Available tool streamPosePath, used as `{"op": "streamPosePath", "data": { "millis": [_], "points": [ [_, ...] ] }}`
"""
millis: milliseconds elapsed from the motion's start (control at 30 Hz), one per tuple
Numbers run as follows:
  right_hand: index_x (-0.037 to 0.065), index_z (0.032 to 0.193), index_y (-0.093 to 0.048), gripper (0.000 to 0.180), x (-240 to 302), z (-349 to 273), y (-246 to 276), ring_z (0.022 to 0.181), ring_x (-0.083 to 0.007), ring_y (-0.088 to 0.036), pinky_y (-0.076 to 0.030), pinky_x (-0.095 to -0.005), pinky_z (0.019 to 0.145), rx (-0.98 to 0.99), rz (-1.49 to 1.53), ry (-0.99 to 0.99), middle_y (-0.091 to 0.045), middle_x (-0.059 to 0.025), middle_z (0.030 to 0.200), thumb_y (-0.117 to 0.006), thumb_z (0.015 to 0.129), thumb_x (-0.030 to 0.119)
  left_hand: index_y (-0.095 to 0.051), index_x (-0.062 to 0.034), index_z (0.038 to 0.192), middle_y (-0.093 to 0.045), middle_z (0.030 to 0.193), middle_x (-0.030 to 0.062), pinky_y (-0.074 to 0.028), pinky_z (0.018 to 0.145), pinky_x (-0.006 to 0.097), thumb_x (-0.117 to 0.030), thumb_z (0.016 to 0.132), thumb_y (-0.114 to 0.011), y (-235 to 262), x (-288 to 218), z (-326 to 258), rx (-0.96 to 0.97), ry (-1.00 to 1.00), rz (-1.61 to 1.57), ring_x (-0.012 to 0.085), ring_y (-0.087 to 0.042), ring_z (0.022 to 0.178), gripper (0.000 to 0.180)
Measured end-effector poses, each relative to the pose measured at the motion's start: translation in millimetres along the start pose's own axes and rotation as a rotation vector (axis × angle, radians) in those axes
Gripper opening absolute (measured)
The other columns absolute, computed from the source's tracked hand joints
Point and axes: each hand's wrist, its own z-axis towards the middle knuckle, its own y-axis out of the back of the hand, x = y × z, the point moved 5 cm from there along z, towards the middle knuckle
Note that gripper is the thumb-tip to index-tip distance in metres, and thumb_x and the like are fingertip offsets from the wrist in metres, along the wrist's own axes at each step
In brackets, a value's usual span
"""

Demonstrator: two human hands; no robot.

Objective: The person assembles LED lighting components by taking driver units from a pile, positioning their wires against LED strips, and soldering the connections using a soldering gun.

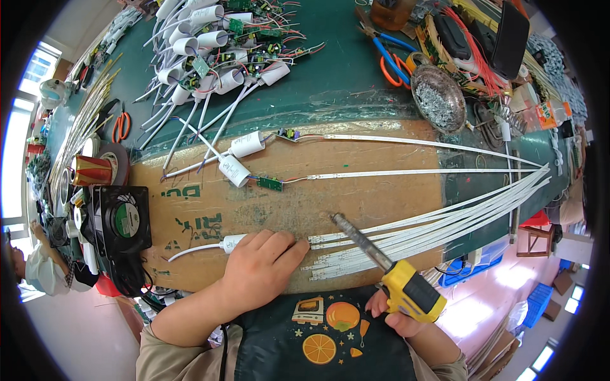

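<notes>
Left hand (260, 267), fingers together, presses flat on one white cylinder (232, 243) at 6 o'clock on the table (330, 95). Right hand (397, 314), fingers clamped on one yellow soldering iron (387, 270), tip beside white strips (406, 238).

— How's the light?
— Bright and even; daylight glares white through the windows (16, 152) at the left edge and lower right, with only soft shadows.
— Sharpness?
— Crisp at centre; straight edges bow toward the dark round rim, where detail smears.
</notes>
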Motion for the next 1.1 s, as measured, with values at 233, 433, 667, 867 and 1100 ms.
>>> {"op": "streamPosePath", "data": {
  "millis": [233,433,667,867,1100],
  "points": [
    [0.006,0.084,-0.060,0.022,-11.3,-15.2,13.9,0.065,-0.0210,-0.062,-0.049,-0.0315,0.058,0.039,-0.328,-0.025,-0.061,-0.0064,0.076,-0.075,0.086,0.022,-0.070,-0.0076,0.100,-0.063,0.091,0.0054,-0.051,0.064,0.035,-0.002,0.067,-0.068,1.3,1.0,1.3,-0.027,-0.016,-0.014,0.0230,-0.062,0.074,0.034],
    [0.009,0.079,-0.060,0.021,4.5,-15.7,7.6,0.059,-0.0249,-0.059,-0.045,-0.0337,0.051,0.029,-0.613,0.098,-0.058,-0.0060,0.071,-0.074,0.084,0.024,-0.070,-0.0069,0.100,-0.063,0.091,0.0048,-0.050,0.064,0.035,-0.002,0.067,-0.068,-0.9,-2.2,0.4,-0.076,-0.024,0.019,0.0219,-0.060,0.073,0.033],
    [0.009,0.078,-0.059,0.020,9.4,-15.1,5.9,0.055,-0.0245,-0.058,-0.044,-0.0330,0.050,0.019,-0.619,0.125,-0.057,-0.0061,0.069,-0.073,0.082,0.022,-0.070,-0.0072,0.099,-0.063,0.091,0.0036,-0.046,0.065,0.033,-0.003,0.066,-0.069,-2.6,-4.0,-0.3,-0.057,-0.046,0.038,0.0199,-0.059,0.074,0.033],
    [0.008,0.079,-0.060,0.018,8.4,-14.1,6.2,0.056,-0.0250,-0.058,-0.044,-0.0339,0.050,0.045,-0.607,0.086,-0.057,-0.0063,0.069,-0.072,0.083,0.022,-0.071,-0.0073,0.098,-0.062,0.091,0.0032,-0.045,0.065,0.034,-0.004,0.066,-0.069,-2.3,-4.7,0.0,-0.066,-0.052,0.037,0.0199,-0.058,0.074,0.032],
    [0.007,0.081,-0.060,0.018,1.6,-19.0,10.8,0.056,-0.0258,-0.057,-0.043,-0.0342,0.050,0.032,-0.611,0.069,-0.057,-0.0070,0.070,-0.072,0.083,0.021,-0.070,-0.0064,0.098,-0.060,0.092,0.0037,-0.045,0.066,0.034,-0.003,0.066,-0.069,-4.0,-5.4,0.7,-0.047,-0.057,0.035,0.0200,-0.057,0.075,0.033]
  ]
}}
